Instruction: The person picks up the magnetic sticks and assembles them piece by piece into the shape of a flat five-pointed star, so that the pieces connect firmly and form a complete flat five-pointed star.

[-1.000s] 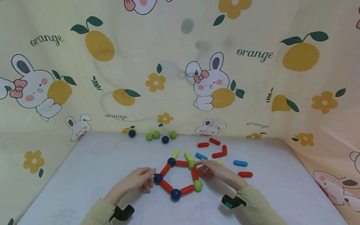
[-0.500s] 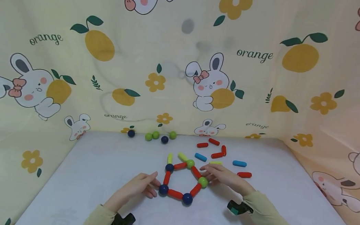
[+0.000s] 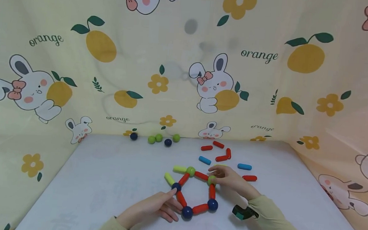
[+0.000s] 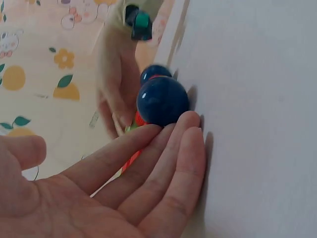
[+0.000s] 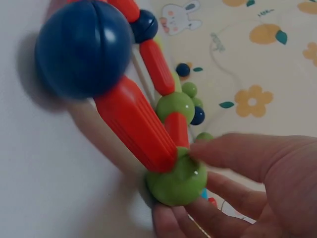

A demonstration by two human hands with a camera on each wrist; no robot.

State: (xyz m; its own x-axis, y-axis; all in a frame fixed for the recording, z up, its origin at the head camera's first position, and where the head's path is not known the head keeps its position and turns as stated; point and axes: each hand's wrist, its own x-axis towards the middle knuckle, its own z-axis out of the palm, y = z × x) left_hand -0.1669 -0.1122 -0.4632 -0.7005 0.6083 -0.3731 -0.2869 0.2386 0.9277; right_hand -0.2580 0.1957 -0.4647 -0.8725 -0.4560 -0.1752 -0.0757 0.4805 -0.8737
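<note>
Ring of red sticks and balls laid on the tabletop, far from its back edge, blue ball touched by the left hand, fingers straight, grip loose, green ball pinched by the right hand

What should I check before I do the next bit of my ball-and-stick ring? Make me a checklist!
1. Ring closed all round, with five red sticks: ok.
2. Right hand holding a green ball: ok, pinched.
3. Left hand gripping the nearest navy ball: not ok, its fingers are only reaching to it.
4. Yellow sticks joined at their free ends: not ok, they're apart.
5. Spare balls available: ok, at the back.
6. Every joint tight: cannot tell.
</note>
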